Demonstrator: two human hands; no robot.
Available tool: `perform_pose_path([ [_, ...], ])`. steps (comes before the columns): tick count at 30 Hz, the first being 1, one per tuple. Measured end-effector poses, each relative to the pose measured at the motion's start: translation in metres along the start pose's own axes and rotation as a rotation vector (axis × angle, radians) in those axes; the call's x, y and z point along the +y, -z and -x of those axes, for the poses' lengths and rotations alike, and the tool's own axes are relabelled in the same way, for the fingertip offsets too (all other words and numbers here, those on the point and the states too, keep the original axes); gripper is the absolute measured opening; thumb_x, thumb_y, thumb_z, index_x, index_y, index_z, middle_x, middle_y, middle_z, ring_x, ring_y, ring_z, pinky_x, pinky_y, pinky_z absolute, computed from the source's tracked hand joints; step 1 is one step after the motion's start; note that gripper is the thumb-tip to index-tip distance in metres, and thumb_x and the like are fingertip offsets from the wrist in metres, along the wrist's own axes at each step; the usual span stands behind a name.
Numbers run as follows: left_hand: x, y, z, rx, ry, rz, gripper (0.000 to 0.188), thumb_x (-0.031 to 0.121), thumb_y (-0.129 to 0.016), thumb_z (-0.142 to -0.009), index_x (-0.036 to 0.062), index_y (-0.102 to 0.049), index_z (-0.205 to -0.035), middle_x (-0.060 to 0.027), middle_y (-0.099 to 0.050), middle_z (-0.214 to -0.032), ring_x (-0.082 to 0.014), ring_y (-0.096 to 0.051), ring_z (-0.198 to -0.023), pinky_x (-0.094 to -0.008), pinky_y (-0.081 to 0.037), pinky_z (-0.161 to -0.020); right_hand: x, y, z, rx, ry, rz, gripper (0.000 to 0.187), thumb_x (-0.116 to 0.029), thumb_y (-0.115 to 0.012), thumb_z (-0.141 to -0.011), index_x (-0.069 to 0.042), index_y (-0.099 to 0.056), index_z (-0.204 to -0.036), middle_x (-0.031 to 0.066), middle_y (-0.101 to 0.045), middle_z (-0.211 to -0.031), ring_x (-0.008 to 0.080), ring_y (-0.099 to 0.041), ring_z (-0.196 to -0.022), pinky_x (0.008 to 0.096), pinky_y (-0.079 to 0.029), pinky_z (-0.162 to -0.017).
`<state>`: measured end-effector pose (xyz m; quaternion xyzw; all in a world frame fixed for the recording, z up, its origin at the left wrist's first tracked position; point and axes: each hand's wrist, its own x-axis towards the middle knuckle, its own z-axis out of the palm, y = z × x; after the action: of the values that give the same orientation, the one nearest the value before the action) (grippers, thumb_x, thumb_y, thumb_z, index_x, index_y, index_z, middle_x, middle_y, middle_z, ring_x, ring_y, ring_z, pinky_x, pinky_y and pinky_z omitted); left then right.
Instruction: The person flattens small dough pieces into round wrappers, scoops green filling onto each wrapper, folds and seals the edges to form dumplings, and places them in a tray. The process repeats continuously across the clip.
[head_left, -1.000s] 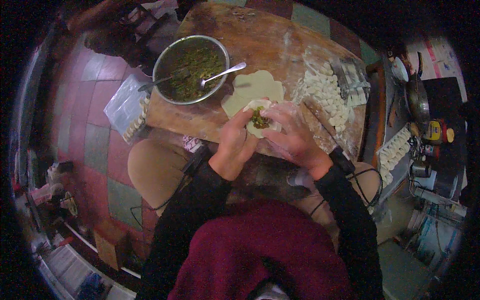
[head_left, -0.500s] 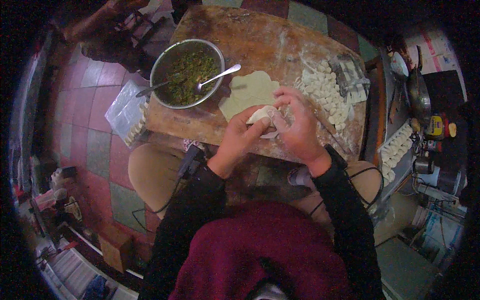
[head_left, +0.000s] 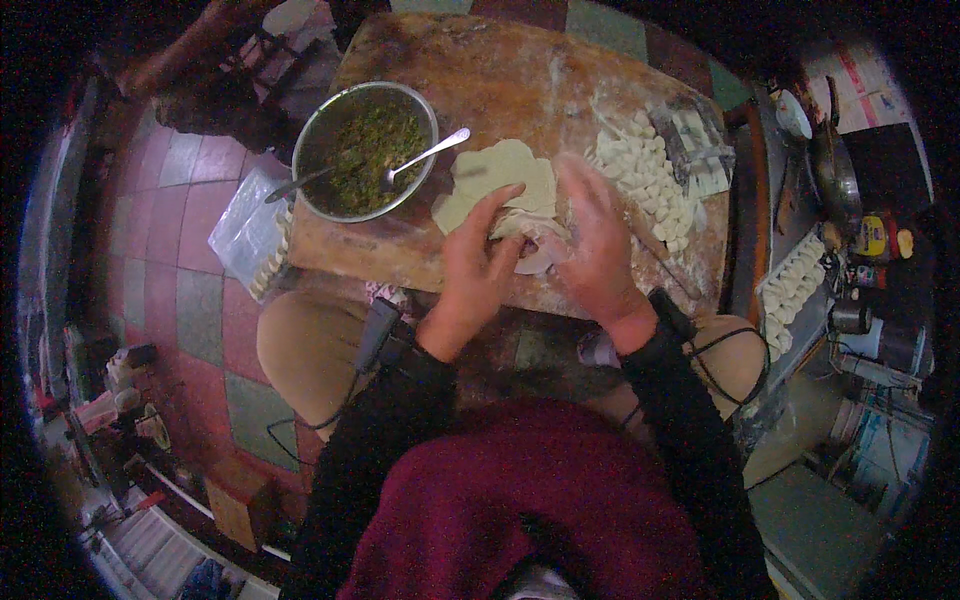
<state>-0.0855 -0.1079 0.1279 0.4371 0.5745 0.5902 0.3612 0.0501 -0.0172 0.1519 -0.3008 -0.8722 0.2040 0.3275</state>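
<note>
Over the front of the wooden board, my left hand (head_left: 475,275) curves its thumb and forefinger around a pale folded piece of dough (head_left: 528,228). Partly covered by the fingers, its exact shape is hard to make out. My right hand (head_left: 600,250) is beside it on the right, its fingers raised and smeared by motion, so their grip is unclear. Flat dough wrappers (head_left: 505,172) lie overlapped just beyond the hands. Below the fingertips another pale round of dough (head_left: 537,262) partly shows. A steel bowl (head_left: 366,216) of chopped green filling stands to the left, with a spoon (head_left: 430,153) leaning in it.
Small floured dough pieces (head_left: 650,178) are heaped on the board (head_left: 470,60) at right, near a thin rolling pin (head_left: 668,262). Filled dumplings (head_left: 792,295) line a tray on the far right. A clear plastic bag (head_left: 243,220) and more dumplings lie left of the board.
Both hands have shifted; the left forefinger has stretched away from the thumb. The dumpling that showed plainly between the hands is now mostly covered. My right hand is more blurred.
</note>
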Motion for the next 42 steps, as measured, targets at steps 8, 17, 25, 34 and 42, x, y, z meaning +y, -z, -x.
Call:
perform_pose_path([
  [8, 0.002, -0.013, 0.004, 0.004, 0.210, 0.616, 0.021, 0.003, -0.055, -0.091, 0.0026, -0.053, -0.112, -0.0038, -0.060, -0.103, -0.0115, -0.057, -0.089, -0.0263, -0.050, -0.077, -0.008, -0.022, 0.017, -0.006, -0.336, -0.619, 0.036, -0.013, -0.059, -0.088, 0.003, -0.054, -0.120, 0.0112, -0.058, -0.110, 0.0200, -0.057, -0.104, 0.0324, -0.045, -0.089],
  [17, -0.002, -0.013, 0.001, 0.069, -0.053, -0.040, 0.024, -0.001, -0.066, -0.078, 0.0015, -0.062, -0.101, -0.0083, -0.060, -0.100, -0.0191, -0.058, -0.088, -0.0263, -0.046, -0.077, -0.011, -0.017, 0.012, -0.077, -0.276, -0.433, 0.032, -0.019, -0.050, -0.093, 0.004, -0.054, -0.116, 0.0203, -0.059, -0.110, 0.0332, -0.059, -0.103, 0.0381, -0.046, -0.088],
  [25, 0.003, -0.006, -0.003, 0.040, -0.189, -0.053, 0.038, -0.001, -0.069, -0.072, 0.0032, -0.061, -0.109, -0.0088, -0.057, -0.105, -0.0203, -0.056, -0.096, -0.0296, -0.045, -0.085, -0.019, -0.012, 0.011, 0.010, -0.237, -0.436, 0.035, -0.021, -0.045, -0.095, 0.001, -0.054, -0.121, 0.0171, -0.062, -0.112, 0.0275, -0.060, -0.105, 0.0353, -0.046, -0.092],
  [34, 0.008, -0.008, -0.002, -0.173, -0.041, 0.285, 0.061, 0.023, -0.060, -0.083, 0.0012, -0.040, -0.136, -0.0125, -0.053, -0.130, -0.0203, -0.051, -0.118, -0.0330, -0.039, -0.101, -0.032, 0.002, 0.014, -0.101, -0.274, -0.695, 0.026, -0.015, -0.042, -0.094, -0.001, -0.057, -0.111, 0.0136, -0.064, -0.099, 0.0231, -0.063, -0.090, 0.0330, -0.050, -0.081],
  [42, 0.009, -0.007, 0.001, -0.130, -0.206, -0.049, 0.047, 0.026, -0.044, -0.094, -0.0017, -0.045, -0.132, -0.0162, -0.057, -0.125, -0.0244, -0.055, -0.115, -0.0358, -0.041, -0.098, -0.034, 0.000, 0.019, -0.091, -0.273, -0.635, 0.025, -0.013, -0.042, -0.093, -0.001, -0.057, -0.109, 0.0124, -0.064, -0.094, 0.0206, -0.063, -0.088, 0.0324, -0.049, -0.077],
])
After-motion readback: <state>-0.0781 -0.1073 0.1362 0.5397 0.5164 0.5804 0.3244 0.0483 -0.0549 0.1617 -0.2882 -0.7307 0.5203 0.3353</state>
